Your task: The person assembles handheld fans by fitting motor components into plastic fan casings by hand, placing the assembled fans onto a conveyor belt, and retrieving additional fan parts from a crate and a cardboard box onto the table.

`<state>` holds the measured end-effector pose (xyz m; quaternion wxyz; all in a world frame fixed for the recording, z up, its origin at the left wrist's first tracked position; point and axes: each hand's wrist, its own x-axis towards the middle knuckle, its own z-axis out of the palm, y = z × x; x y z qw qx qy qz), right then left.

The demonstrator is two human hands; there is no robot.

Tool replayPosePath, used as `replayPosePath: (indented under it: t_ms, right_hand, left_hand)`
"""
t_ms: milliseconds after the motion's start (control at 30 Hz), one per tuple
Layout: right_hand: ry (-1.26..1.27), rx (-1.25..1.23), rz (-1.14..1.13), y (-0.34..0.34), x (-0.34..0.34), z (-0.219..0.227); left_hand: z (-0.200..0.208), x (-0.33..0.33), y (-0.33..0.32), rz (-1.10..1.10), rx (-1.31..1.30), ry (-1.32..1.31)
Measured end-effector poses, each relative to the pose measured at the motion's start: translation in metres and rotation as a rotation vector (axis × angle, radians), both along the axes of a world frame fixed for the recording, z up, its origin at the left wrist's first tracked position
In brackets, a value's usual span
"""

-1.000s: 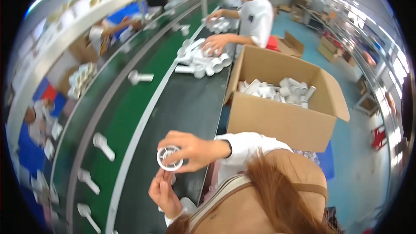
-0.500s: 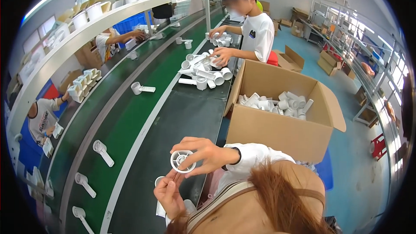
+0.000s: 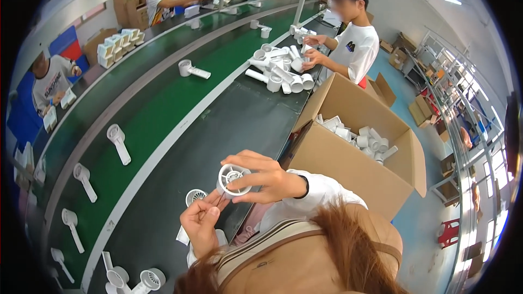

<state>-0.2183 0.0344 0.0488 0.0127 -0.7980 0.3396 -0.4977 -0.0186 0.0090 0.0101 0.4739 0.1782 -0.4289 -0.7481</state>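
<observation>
Over the near part of the dark worktop, my right hand (image 3: 264, 179) is closed around a white round fan housing (image 3: 229, 176). Its open ring faces up, with spokes and a hub inside, and one fingertip reaches into it. Just below and to the left, my left hand (image 3: 202, 223) has its fingertips pressed together against the lower rim. Whatever thin thing they pinch there is too small to make out. Behind my left hand lies a white handheld fan (image 3: 195, 196) with a slotted round head, partly hidden by the fingers.
White fans (image 3: 119, 144) lie spaced along the green conveyor belt (image 3: 155, 114). More fan parts (image 3: 150, 279) sit at the near left. A co-worker (image 3: 357, 38) handles a pile of white fan parts (image 3: 278, 68). Right of me stands a cardboard box (image 3: 348, 166) holding white parts.
My view has turned, so the scene sits differently and near-left fans show. My hands keep the fan housing between them, and the slotted fan behind my left hand shows more.
</observation>
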Motion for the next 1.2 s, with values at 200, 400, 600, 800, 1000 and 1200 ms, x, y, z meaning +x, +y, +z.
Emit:
replayPosePath:
  t_ms: [200, 400, 600, 800, 1000, 1200]
  right_hand:
    - [0.069, 0.037, 0.053, -0.007, 0.008, 0.000]
    - [0.188, -0.076, 0.042, -0.024, 0.014, -0.004]
    - [0.119, -0.019, 0.097, -0.039, 0.021, -0.023]
    - [0.074, 0.039, 0.122, -0.043, 0.028, -0.038]
    - [0.032, 0.107, 0.094, -0.045, 0.027, -0.042]
    - [0.049, 0.130, 0.055, -0.052, 0.019, -0.042]
  left_hand:
    - [-0.006, 0.006, 0.004, 0.098, 0.049, -0.107]
    - [-0.004, -0.002, -0.005, 0.608, -0.381, -0.638]
    - [-0.019, -0.001, -0.010, 0.727, -0.460, -0.827]
    - [-0.023, 0.009, -0.011, 0.700, -0.451, -0.933]
    - [-0.024, 0.008, -0.011, 0.743, -0.517, -1.081]
    - [-0.032, 0.017, -0.014, 0.703, -0.634, -1.041]
